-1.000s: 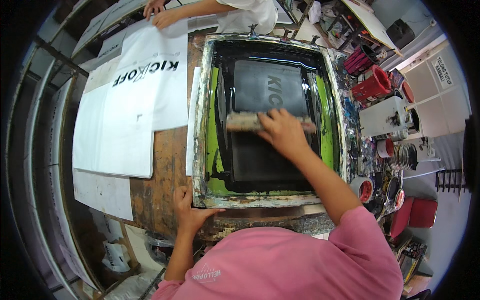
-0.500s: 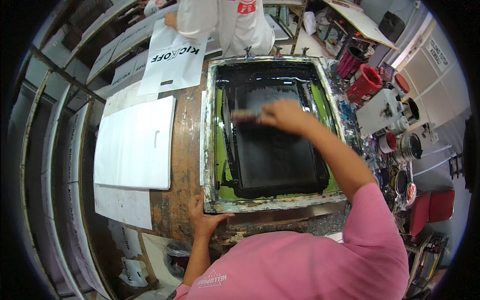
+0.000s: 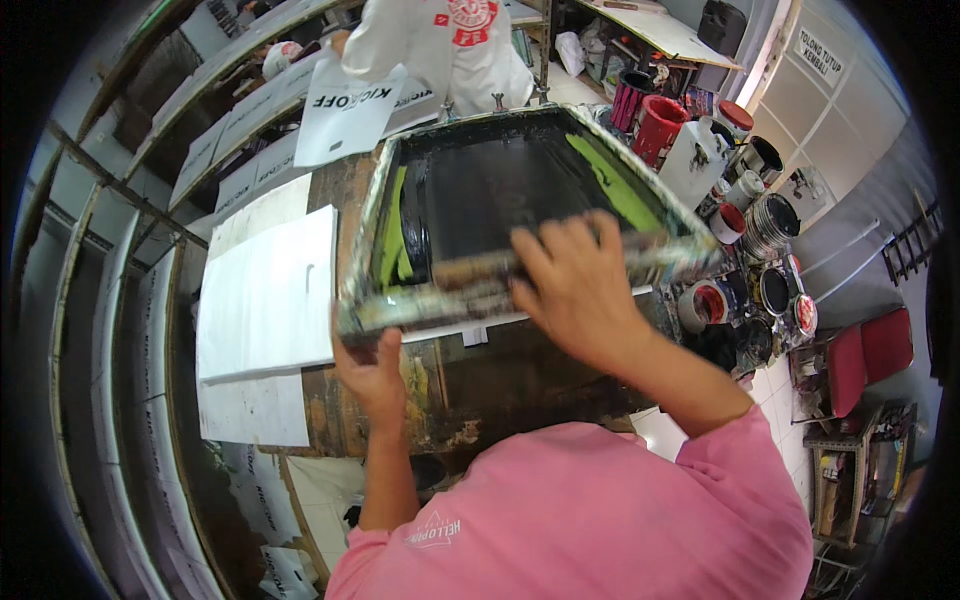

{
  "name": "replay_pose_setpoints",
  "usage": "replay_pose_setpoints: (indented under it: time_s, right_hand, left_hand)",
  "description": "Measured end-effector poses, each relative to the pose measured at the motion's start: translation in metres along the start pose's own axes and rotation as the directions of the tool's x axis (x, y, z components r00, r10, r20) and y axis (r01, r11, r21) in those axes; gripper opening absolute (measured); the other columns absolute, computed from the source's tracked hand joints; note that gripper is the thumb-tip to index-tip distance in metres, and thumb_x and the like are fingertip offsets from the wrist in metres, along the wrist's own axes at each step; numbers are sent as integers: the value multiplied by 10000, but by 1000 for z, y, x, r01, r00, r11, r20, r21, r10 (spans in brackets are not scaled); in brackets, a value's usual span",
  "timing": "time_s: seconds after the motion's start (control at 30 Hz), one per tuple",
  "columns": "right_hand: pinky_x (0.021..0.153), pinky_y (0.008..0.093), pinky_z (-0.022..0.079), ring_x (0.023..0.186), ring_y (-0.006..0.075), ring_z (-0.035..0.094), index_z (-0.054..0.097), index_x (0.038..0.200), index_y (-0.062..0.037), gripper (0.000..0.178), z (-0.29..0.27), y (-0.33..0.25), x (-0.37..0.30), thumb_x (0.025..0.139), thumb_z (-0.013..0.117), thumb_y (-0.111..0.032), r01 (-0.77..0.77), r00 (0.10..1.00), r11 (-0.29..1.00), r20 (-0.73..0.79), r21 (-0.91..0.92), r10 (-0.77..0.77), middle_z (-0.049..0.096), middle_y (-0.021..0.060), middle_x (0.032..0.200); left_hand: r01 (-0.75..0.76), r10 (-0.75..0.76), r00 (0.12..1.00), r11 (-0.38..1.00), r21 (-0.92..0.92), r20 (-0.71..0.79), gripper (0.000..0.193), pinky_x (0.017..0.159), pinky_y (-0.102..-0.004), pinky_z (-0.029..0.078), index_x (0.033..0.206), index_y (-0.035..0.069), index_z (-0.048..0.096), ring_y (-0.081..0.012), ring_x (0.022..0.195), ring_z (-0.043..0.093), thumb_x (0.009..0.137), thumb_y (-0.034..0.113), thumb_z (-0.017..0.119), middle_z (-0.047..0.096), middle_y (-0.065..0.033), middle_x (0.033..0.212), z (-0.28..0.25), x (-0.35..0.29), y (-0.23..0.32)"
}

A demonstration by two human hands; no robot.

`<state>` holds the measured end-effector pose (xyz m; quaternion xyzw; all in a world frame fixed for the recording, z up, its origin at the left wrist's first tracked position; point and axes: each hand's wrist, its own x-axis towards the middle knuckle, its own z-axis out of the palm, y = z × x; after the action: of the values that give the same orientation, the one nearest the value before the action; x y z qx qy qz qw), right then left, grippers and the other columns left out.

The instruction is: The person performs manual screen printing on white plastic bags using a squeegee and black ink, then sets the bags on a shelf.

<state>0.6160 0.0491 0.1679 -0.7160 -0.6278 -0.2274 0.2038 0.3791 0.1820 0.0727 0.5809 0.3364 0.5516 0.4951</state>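
Screen frame (image 3: 430, 311) has tilted up; left hand (image 3: 372, 378) grips it, right hand (image 3: 578, 285) clasps squeegee (image 3: 474, 268); white stack (image 3: 266, 300), cans (image 3: 772, 226) alongside.

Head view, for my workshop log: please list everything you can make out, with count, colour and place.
Table: 1, worn brown, centre.
Screen frame: 1, whitish with black and green inside, near edge raised above the table.
Squeegee: 1, brownish, across the frame's near end.
Sheet stack: 1, white, table's left side.
Printed sheet: 1, white with black print, beyond the stack.
Containers: many, mostly red, white and black, right side.
Chair: 1, red, far right.
Speaker-like box: 1, black, upper right.
Racks: several, brownish-grey, left.
Co-worker: at least 1, in white, far side.
Shirt: 1, pink, bottom.
Left hand: 1, bare, at the frame's near-left corner.
Right hand: 1, bare, over the squeegee.
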Motion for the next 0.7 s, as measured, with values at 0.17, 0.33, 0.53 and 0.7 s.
replay_pose_setpoints:
  time_s: [0.17, 0.33, 0.53, 0.7]
  right_hand:
    - [897, 494, 399, 882, 286, 626, 691, 957, -95, 291, -20, 25, 71, 917, 673, -383, 74, 976, 997, -207, -7, -74, 659, 95, 876]
    - [833, 488, 420, 785, 299, 658, 713, 846, -87, 353, -27, 33, 106, 938, 666, -424, 105, 944, 994, -314, -24, -107, 686, 103, 782]
    - [836, 478, 427, 837, 322, 681, 725, 954, -58, 366, -37, 47, 139, 948, 664, -419, 66, 958, 997, -276, -42, -75, 712, 121, 846]
    - [842, 467, 444, 858, 336, 690, 740, 1025, -41, 372, -42, 47, 157, 935, 675, -396, 101, 955, 995, -278, -22, -103, 734, 129, 885]
  left_hand:
    - [-279, 202, 954, 867, 412, 220, 1103, 1258, -553, 250, 1688, -15, 206, -409, 1520, 348, 916, 461, 834, 356, -272, 1642, 0, 24, -41]
    - [-376, -128, 917, 38, 926, 378, 1089, 1225, -763, -30, 1724, 104, 194, -547, 1609, 74, 962, 844, 431, 177, -356, 1718, -15, -32, -109]
    - [-257, -411, 861, 157, 953, 300, 1138, 1187, -791, -110, 1727, 121, 187, -501, 1637, -22, 924, 894, 416, 66, -306, 1766, 7, -38, -96]
    - [-262, -397, 860, 196, 945, 320, 1267, 1174, -779, -175, 1692, 1, 233, -457, 1649, 22, 872, 948, 417, 143, -285, 1764, 7, -36, -94]
